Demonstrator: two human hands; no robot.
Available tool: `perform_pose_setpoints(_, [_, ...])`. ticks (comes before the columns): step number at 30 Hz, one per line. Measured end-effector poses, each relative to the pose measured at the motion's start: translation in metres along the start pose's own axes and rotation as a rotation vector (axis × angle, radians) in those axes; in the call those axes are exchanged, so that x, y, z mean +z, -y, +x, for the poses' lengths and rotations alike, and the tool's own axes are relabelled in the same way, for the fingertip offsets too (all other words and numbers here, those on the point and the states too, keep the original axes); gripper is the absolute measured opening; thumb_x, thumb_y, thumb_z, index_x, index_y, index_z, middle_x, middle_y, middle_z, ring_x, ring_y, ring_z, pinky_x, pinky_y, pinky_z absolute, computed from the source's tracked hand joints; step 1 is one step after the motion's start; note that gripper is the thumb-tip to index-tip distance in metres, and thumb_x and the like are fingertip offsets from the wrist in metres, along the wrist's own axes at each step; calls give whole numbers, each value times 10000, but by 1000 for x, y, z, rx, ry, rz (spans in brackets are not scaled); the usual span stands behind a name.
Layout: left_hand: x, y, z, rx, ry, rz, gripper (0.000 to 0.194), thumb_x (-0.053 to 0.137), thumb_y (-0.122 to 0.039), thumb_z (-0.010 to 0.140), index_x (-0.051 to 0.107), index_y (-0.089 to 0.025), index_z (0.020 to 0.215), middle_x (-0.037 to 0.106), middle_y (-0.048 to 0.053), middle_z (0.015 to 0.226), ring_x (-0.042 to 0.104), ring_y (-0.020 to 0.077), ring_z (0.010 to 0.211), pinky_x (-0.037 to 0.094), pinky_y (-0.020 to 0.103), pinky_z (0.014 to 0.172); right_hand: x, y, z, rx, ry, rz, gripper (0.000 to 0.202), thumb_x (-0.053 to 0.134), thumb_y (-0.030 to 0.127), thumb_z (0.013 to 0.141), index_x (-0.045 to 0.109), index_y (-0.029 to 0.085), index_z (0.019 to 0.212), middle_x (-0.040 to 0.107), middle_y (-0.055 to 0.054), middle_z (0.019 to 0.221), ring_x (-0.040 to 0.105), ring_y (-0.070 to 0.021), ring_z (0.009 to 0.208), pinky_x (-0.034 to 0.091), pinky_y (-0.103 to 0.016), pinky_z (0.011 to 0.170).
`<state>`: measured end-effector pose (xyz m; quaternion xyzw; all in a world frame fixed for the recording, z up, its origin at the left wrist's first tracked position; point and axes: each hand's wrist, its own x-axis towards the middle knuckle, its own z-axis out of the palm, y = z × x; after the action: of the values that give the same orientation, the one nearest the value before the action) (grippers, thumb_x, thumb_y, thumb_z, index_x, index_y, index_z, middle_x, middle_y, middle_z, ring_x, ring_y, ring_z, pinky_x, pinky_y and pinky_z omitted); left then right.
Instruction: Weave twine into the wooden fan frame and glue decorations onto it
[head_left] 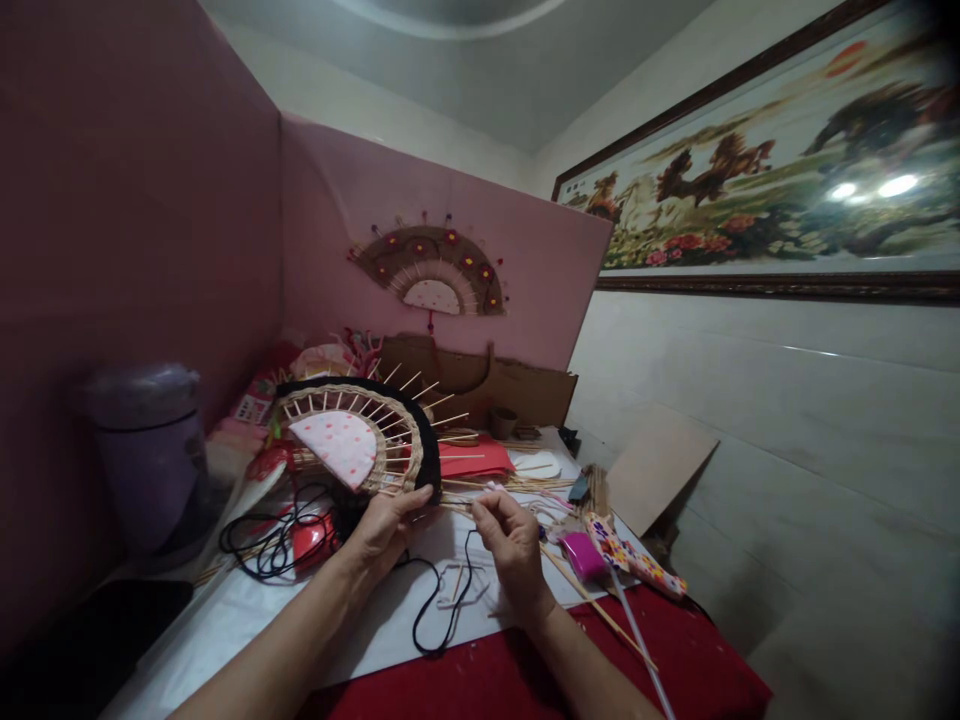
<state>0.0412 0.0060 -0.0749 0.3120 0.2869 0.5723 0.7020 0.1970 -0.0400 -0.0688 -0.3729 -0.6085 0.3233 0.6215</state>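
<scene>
Beyond the fan (346, 443), a brown pot (502, 423)

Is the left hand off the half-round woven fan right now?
No, the left hand grips the fan at its lower right end, by the black band.

Looks woven and rough on the held fan (409, 440), matt like cardboard in the brown panel (534, 394), glassy over the horse picture (720, 190), smooth and tile-like on the wall (825, 400).
</scene>
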Motion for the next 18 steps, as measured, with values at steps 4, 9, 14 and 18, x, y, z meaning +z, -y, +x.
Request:
perform_pose_setpoints(4, [0, 0, 0, -12, 15, 8, 222, 731, -79, 654, 665, -114, 862, 730, 82, 816, 687, 187, 722, 565, 278, 651, -1, -5, 5, 99, -1, 218, 243, 615, 393, 776, 533, 176, 704, 339, 80, 514, 245, -62, 451, 199, -202, 429])
perform_pose_setpoints(9, [2, 1, 0, -55, -23, 41, 128, 702, -79, 684, 656, -109, 800, 720, 71, 724, 673, 171, 602, 564, 277, 594, -2, -7, 8, 144, -76, 311, 249, 631, 389, 770, 533, 168, 711, 357, 80, 509, 242, -56, 449, 183, -200, 432])
perform_pose_setpoints(14, [1, 2, -1, -103, -14, 111, 124, 706, -132, 708, 651, -75, 803, 716, 123, 711, 682, 191, 607, 560, 263, 551, -1, -4, 8, 121, -6, 255, 241, 636, 390, 762, 569, 163, 719, 359, 80, 500, 253, -55, 440, 188, -204, 422])
perform_pose_setpoints(18, [-1, 3, -1, -68, 3, 107, 187, 708, -120, 702, 648, -82, 875, 725, 124, 773, 685, 184, 621, 562, 251, 552, -1, 0, 6, 127, 59, 189, 250, 640, 399, 751, 611, 151, 749, 379, 68, 508, 276, -60, 450, 192, -209, 424])
